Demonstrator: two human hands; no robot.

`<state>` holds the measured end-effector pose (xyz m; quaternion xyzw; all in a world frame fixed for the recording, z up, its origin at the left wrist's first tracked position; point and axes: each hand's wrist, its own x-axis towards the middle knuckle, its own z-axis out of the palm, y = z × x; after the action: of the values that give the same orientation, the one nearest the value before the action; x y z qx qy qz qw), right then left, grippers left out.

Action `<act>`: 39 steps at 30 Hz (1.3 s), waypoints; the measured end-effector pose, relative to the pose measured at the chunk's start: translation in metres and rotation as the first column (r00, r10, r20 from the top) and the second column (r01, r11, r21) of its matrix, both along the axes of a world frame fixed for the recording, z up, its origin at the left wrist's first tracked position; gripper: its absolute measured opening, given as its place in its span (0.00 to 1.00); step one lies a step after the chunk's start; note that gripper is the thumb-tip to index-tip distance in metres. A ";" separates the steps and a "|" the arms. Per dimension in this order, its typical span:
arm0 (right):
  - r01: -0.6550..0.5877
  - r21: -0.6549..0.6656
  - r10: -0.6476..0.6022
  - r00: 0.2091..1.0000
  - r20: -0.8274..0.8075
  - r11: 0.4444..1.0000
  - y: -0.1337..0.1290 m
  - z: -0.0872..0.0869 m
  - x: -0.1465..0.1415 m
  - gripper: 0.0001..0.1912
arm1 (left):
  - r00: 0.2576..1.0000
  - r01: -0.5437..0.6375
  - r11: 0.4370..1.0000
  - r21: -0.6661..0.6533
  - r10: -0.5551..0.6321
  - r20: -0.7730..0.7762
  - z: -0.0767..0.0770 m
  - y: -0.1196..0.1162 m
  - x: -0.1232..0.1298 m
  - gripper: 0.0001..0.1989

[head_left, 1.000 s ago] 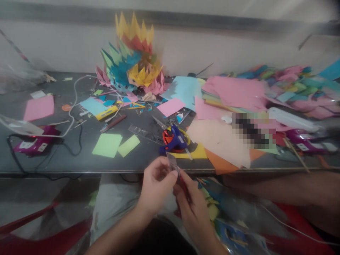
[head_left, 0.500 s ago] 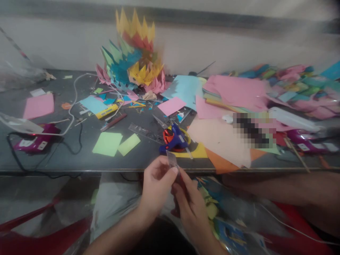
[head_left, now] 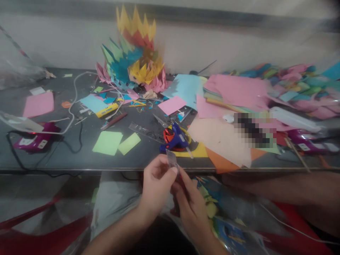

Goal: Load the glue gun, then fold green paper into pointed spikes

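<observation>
Both my hands are together just in front of the table's near edge. My left hand (head_left: 158,186) pinches a flat, greyish see-through strip (head_left: 171,157) between thumb and fingers. In my right hand (head_left: 192,205) is a slim dark red piece (head_left: 183,182), partly hidden by the fingers. Whether strip and red piece are one object I cannot tell. Just beyond the fingertips lies a blue glue gun (head_left: 176,138), on top of scissors (head_left: 168,134) with red handles. Yellow paper (head_left: 199,150) is beneath them.
Folded-paper models (head_left: 132,60) stand at the back. Pink sheets (head_left: 236,90) and a cream sheet (head_left: 220,140) cover the right side. Green paper squares (head_left: 107,143), a yellow cutter (head_left: 107,111) and a purple device (head_left: 37,138) with cords lie left. Another person's arm (head_left: 287,191) rests at right.
The view has shifted very slightly. My hands keep the same hold and position, and nothing on the table has moved.
</observation>
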<state>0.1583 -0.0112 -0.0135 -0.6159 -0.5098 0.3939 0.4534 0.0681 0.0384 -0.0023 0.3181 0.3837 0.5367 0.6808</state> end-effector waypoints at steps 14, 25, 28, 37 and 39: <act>-0.006 0.171 -0.018 0.990 0.139 0.985 0.000 -0.006 -0.001 0.18 | 0.998 -0.032 0.999 -0.028 0.033 0.057 -0.004 0.000 0.001 0.05; 0.009 0.237 -0.053 0.983 0.178 0.971 -0.001 -0.006 0.003 0.20 | 0.961 -0.097 0.971 0.217 0.148 -0.232 -0.005 -0.006 0.000 0.06; 0.018 0.266 -0.073 0.977 0.199 0.964 0.001 -0.009 0.004 0.21 | 0.836 -0.207 0.825 0.526 0.428 -0.342 -0.007 -0.004 -0.006 0.12; -0.029 0.348 -0.074 0.957 0.279 0.937 0.003 -0.009 0.009 0.24 | 0.637 -0.001 0.657 0.754 0.581 -0.506 0.011 0.008 -0.018 0.04; -0.054 0.365 -0.066 0.949 0.309 0.929 0.004 -0.010 0.010 0.25 | 0.616 0.032 0.642 0.766 0.591 -0.521 0.013 0.008 -0.018 0.04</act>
<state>0.1686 -0.0074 -0.0235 -0.5763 -0.6387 0.1860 0.4747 0.0502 0.0464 0.0109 0.6714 0.4330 0.5731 0.1827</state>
